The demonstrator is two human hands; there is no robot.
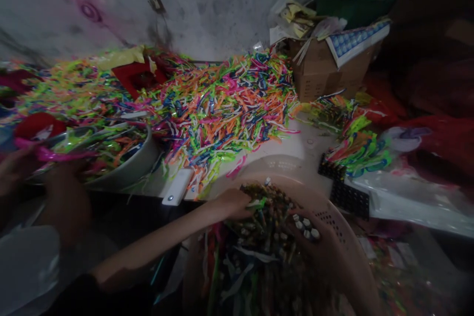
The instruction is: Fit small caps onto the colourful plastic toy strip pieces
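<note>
A large pinkish plastic basket (355, 242) at the bottom centre holds many small items with white ends and coloured strips. Over its back left part, my left hand (237, 203) is closed at a green piece (259, 204); its fingertips are partly hidden. On the basket's right side, my right hand (318, 237) is wrapped round a bunch of items whose white round ends (305, 227) face up. The rest of that bunch is hidden in shadow and by the fingers.
Coloured strips (222, 113) cover the table behind. A cardboard box (329, 74) stands at the back right, black trays (350, 197) right of the basket. At the left, another person's hand (18, 168) is beside a grey basin (138, 160) of strips.
</note>
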